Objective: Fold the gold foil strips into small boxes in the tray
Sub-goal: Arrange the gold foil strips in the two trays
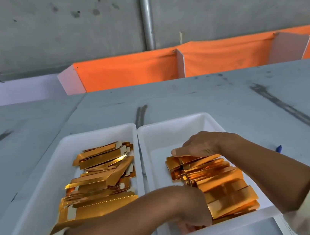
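Head view: we see the right hand (203,144), fingers curled over the far end of the folded gold boxes (221,185) in the right tray (172,132), the left hand (194,207) at their near end, finger state unclear, and flat gold foil strips (100,184) filling the left tray (97,135).

This looks like a small workshop. The wall (39,34) is bare grey concrete with a metal pipe (146,15). The long grey counter (196,93) is scuffed and marked. A white tray (96,130) on it is piled with lots of the same gold foil strips (100,184).
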